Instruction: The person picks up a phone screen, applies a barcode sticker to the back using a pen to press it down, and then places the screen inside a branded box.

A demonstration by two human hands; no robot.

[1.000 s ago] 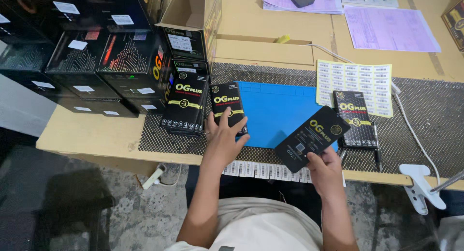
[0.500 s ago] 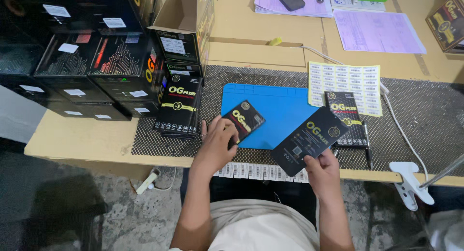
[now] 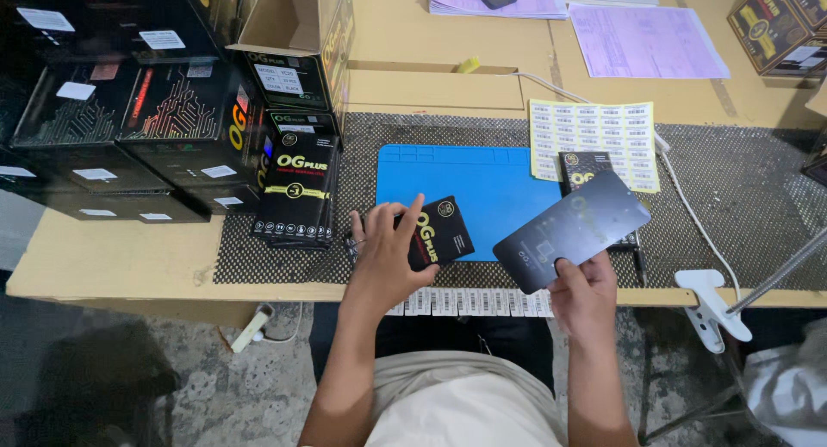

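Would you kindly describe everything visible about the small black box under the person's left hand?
The small black box is flat and rectangular, apparently printed card, with a round gold emblem near its upper end and gold lettering along its face. It lies tilted, partly on the blue mat and partly on the black mesh sheet. The left hand covers its left side, fingers resting on top.

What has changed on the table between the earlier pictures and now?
The left hand took hold of the small black box, drew it off the stack beside the blue mat and turned it slanted. The right hand has kept its hold on the flat dark pack, now tilted so that its plainer face shows. The stack of black boxes, the label sheet and the papers stayed in place.
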